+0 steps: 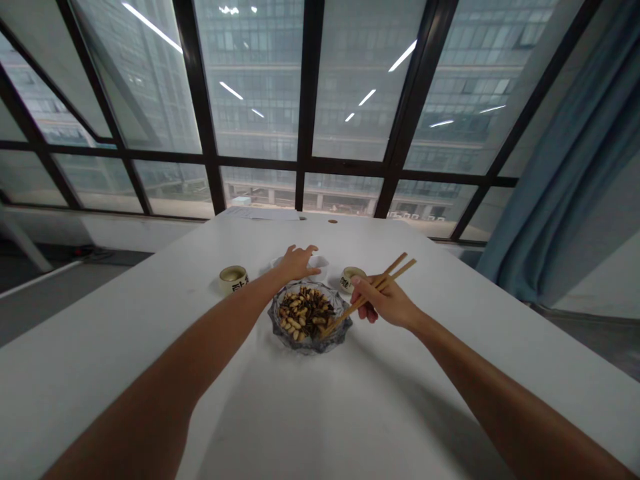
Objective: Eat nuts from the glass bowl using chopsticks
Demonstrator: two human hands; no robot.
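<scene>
My right hand [380,298] is closed around a pair of wooden chopsticks [400,268]. Their tips reach into a grey glass bowl [310,345] with a wavy rim. Inside it lie peanuts [297,325] on the left and dark seeds [320,305], perhaps sunflower seeds, on the right. Beyond the bowl, my left hand [299,262] has its fingers spread, over or touching a white dish [321,268]; the hand partly hides this dish, so contact is unclear. Close to my right hand stands a small cream cup [349,279] with dark lettering.
Another cream cup [233,279] with dark characters stands left of my left forearm. Everything rests on a white table [280,413]. Papers [260,213] lie at its far end, before the windows. A blue curtain [555,173] hangs on the right.
</scene>
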